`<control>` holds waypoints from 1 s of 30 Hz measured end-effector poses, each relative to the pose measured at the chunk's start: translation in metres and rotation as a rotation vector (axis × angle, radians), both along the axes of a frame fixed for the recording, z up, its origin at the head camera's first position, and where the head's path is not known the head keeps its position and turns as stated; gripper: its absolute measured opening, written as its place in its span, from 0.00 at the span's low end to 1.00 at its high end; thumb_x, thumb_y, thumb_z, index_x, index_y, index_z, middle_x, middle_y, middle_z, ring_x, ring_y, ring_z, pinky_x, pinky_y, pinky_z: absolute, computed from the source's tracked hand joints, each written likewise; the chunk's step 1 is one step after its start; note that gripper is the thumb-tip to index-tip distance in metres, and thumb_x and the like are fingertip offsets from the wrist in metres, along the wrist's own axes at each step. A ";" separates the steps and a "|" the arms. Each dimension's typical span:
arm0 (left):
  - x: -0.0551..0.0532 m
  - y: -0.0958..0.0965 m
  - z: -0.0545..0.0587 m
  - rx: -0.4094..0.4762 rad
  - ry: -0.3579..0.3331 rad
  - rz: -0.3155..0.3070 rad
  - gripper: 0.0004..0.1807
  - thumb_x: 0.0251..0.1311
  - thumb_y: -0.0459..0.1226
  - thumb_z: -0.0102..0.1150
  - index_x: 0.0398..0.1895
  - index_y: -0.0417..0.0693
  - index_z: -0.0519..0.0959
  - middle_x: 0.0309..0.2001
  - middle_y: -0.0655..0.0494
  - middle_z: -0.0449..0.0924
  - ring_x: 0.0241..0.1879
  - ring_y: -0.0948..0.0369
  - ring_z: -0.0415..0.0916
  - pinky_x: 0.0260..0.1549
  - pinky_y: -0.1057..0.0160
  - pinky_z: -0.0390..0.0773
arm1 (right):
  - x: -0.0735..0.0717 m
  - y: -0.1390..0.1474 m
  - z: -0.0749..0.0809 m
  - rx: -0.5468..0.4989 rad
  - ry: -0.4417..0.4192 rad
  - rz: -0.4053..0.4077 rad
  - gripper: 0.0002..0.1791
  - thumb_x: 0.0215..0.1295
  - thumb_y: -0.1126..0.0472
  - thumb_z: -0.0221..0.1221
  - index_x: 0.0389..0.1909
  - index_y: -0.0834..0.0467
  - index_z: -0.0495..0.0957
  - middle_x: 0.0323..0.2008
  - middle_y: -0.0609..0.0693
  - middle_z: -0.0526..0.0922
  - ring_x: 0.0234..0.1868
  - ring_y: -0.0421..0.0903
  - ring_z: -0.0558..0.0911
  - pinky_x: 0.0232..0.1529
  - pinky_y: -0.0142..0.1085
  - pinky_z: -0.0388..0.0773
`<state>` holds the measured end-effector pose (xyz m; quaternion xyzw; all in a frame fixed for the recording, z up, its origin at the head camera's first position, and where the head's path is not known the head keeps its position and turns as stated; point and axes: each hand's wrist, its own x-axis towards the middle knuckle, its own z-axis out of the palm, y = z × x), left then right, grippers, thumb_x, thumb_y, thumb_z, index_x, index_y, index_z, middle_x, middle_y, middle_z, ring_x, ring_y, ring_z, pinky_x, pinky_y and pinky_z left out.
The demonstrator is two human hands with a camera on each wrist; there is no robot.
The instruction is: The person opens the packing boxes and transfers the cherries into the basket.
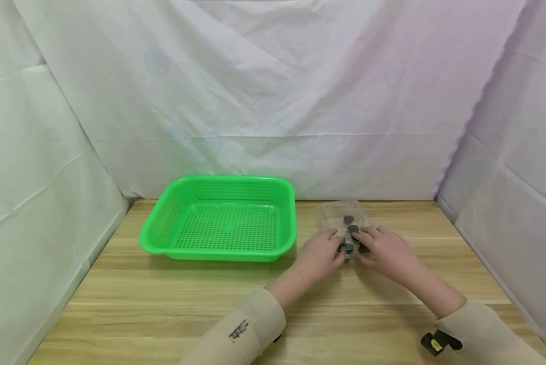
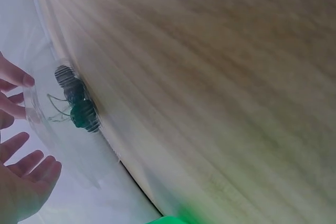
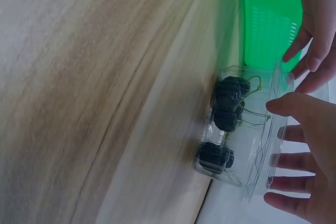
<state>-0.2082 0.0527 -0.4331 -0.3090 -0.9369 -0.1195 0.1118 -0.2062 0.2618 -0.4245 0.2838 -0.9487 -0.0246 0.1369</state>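
A clear plastic box (image 3: 244,148) with several dark cherries (image 3: 227,96) on thin green stems inside sits on the table, right of the basket. My right hand (image 1: 389,253) is at the box's right side. In the right wrist view its thumb lies over the box's rim and its fingers reach across the lid side, gripping there. My left hand (image 1: 317,256) is at the box's left front. The left wrist view has the left hand's fingers (image 2: 39,169) spread and fairly straight beside the box. Both hands partly cover the box in the head view.
A green plastic basket (image 1: 285,243) with a perforated bottom stands left of the box. Both rest on a wood-grain table (image 1: 172,304). White cloth (image 1: 264,101) hangs behind the table and along both sides.
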 end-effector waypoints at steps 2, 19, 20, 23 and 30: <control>0.001 0.000 0.001 0.002 0.000 -0.003 0.19 0.68 0.47 0.55 0.56 0.49 0.80 0.60 0.51 0.75 0.58 0.57 0.73 0.55 0.63 0.73 | 0.000 -0.001 -0.001 0.001 0.014 -0.008 0.31 0.51 0.50 0.73 0.55 0.60 0.80 0.50 0.60 0.80 0.45 0.58 0.78 0.40 0.49 0.79; 0.003 0.003 0.004 -0.116 0.068 -0.056 0.18 0.67 0.47 0.55 0.54 0.50 0.82 0.57 0.56 0.78 0.59 0.60 0.73 0.60 0.67 0.67 | 0.001 -0.017 -0.002 0.024 0.096 -0.010 0.31 0.50 0.47 0.74 0.48 0.66 0.82 0.37 0.58 0.79 0.36 0.54 0.77 0.35 0.45 0.78; 0.003 0.002 0.004 -0.120 0.063 -0.055 0.18 0.67 0.47 0.55 0.54 0.50 0.82 0.58 0.56 0.78 0.59 0.60 0.72 0.60 0.66 0.67 | 0.001 -0.017 -0.002 0.026 0.102 -0.009 0.31 0.50 0.47 0.74 0.48 0.66 0.82 0.37 0.58 0.79 0.36 0.54 0.77 0.36 0.45 0.78; 0.003 0.001 0.005 -0.126 0.055 -0.049 0.18 0.67 0.46 0.55 0.54 0.49 0.82 0.58 0.57 0.78 0.59 0.60 0.72 0.60 0.67 0.67 | 0.001 -0.018 -0.003 0.028 0.114 -0.003 0.31 0.50 0.47 0.74 0.48 0.66 0.82 0.38 0.58 0.79 0.37 0.55 0.77 0.37 0.46 0.78; 0.004 0.002 0.006 -0.145 0.051 -0.034 0.19 0.67 0.47 0.55 0.55 0.49 0.82 0.59 0.58 0.77 0.60 0.60 0.71 0.60 0.67 0.68 | 0.002 -0.013 -0.006 -0.002 0.097 0.016 0.31 0.51 0.49 0.73 0.51 0.66 0.80 0.42 0.60 0.78 0.42 0.57 0.77 0.40 0.50 0.78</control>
